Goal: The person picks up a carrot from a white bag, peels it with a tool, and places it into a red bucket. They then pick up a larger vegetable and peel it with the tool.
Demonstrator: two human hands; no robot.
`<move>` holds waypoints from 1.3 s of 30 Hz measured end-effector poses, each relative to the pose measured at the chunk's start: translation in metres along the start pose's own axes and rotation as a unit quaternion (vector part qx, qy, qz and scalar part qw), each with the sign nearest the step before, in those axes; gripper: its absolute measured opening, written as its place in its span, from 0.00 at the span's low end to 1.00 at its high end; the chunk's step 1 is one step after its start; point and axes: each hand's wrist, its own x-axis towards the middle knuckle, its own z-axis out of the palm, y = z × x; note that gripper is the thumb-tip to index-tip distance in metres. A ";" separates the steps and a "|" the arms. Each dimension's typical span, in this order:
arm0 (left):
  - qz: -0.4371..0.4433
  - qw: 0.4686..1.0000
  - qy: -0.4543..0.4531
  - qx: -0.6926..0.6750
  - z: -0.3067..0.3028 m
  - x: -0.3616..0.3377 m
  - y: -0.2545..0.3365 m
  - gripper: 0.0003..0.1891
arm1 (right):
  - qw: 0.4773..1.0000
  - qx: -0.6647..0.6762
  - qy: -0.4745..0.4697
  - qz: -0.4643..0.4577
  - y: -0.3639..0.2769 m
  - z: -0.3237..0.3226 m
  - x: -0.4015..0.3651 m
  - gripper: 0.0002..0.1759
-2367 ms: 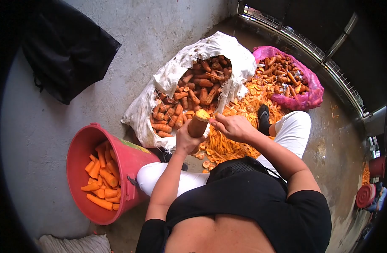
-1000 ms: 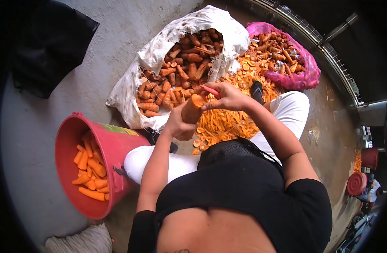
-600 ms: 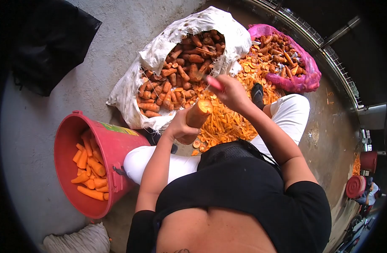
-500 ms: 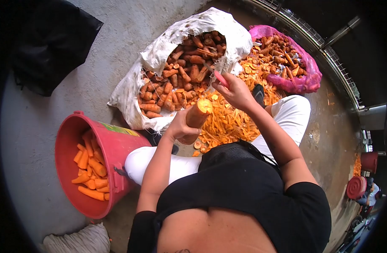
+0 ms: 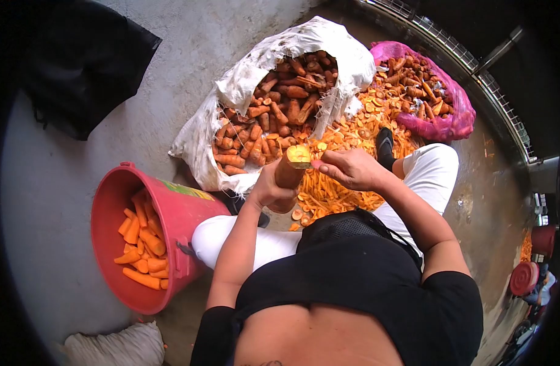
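Observation:
My left hand [image 5: 272,188] is wrapped round a thick carrot [image 5: 289,174], which is held up with its pale, cut end on top. At that cut end, my right hand [image 5: 353,169] grips a small pink-handled knife [image 5: 317,164]; most of its handle is hidden by my fingers, and its blade lies at the carrot's edge. Beyond my hands, a white sack [image 5: 201,137] lies open with many unpeeled carrots [image 5: 249,143] spilling from its mouth. Orange peelings [image 5: 335,192] and round cut ends are heaped on the floor below my hands.
A red bucket [image 5: 185,226] with peeled carrots [image 5: 147,244] leans beside my left knee. A pink sack [image 5: 454,119] of carrots stands at the far right. A black covering [image 5: 91,67] is at upper left, a folded white sack [image 5: 118,348] at lower left. Another person [image 5: 543,287] is far right.
My right hand has come down and toward me, bringing the knife from above the sack's mouth to the carrot's cut end. The left hand still holds the carrot. The whole view has shifted slightly.

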 end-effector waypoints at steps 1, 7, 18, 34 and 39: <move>0.004 1.000 0.004 0.005 0.001 -0.001 0.003 0.35 | 1.000 -0.002 0.004 -0.004 0.000 0.001 0.000 0.25; 0.025 0.999 0.020 0.027 0.003 -0.001 0.004 0.37 | 0.999 -0.020 0.002 0.028 0.006 0.003 0.002 0.27; 0.061 0.997 0.037 0.033 0.015 -0.007 -0.004 0.35 | 0.971 -0.011 0.058 0.231 0.088 0.001 0.001 0.30; 0.077 0.952 0.164 0.249 0.004 0.006 0.001 0.27 | 0.999 0.016 0.024 0.024 0.005 0.006 0.008 0.26; 0.088 0.952 0.159 0.245 0.005 0.006 0.005 0.27 | 1.000 -0.012 -0.006 0.025 -0.001 0.001 0.010 0.21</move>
